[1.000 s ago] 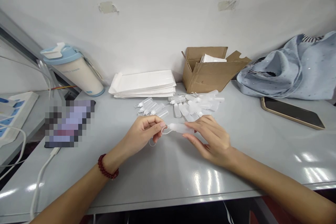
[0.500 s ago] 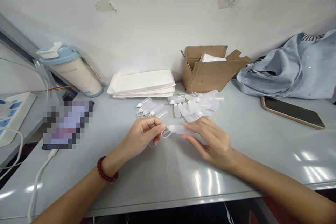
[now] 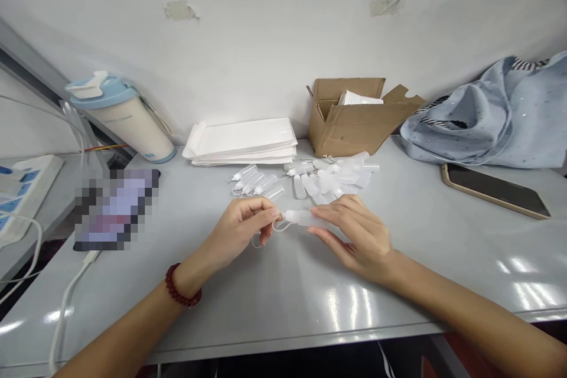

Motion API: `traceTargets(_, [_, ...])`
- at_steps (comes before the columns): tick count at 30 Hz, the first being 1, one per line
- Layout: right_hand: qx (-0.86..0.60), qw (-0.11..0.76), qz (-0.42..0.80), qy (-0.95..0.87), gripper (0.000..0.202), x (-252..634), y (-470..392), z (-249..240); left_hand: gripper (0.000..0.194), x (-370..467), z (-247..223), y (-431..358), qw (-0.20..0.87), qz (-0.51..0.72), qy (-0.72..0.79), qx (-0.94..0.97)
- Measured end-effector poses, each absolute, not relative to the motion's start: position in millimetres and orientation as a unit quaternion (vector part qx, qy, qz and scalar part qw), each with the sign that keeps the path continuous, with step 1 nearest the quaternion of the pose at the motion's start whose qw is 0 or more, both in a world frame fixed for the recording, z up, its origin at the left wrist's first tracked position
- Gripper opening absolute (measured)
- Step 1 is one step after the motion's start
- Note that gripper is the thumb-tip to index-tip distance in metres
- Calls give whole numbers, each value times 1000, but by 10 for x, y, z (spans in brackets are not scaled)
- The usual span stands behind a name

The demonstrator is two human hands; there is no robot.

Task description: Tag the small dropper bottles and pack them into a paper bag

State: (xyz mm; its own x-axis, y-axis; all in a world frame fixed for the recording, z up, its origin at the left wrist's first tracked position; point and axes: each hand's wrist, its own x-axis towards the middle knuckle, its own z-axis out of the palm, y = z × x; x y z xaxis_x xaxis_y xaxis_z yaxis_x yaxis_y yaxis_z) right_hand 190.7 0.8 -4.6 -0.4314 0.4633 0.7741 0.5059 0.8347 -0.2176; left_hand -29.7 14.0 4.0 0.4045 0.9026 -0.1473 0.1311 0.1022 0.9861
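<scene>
My right hand (image 3: 357, 233) holds a small translucent white bottle (image 3: 301, 217) between thumb and fingers, its narrow tip pointing left. At that tip, my left hand (image 3: 243, 227) pinches with thumb and forefinger; what lies between those fingertips is too small to make out. A thin white loop (image 3: 282, 226) hangs between the tip and my left fingers. Just beyond my hands lie a pile of similar bottles (image 3: 332, 180) and a smaller group of capped clear ones (image 3: 254, 181) to its left.
White envelopes (image 3: 243, 139) are stacked by the wall, beside an open cardboard box (image 3: 349, 130). A tumbler (image 3: 133, 124) and a phone with a cable (image 3: 117, 209) are at left. On the right are a blue cloth bag (image 3: 496, 118) and another phone (image 3: 496, 190).
Both hands keep the same hold on the bottle, with only slight finger movement. The whole view has shifted very slightly.
</scene>
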Motion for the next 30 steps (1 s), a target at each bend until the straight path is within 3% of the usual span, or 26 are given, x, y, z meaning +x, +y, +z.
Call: traceTargets(30, [-284, 438, -25, -853, 20, 1928, 8, -42, 28, -314, 46, 149, 621, 309, 419, 586])
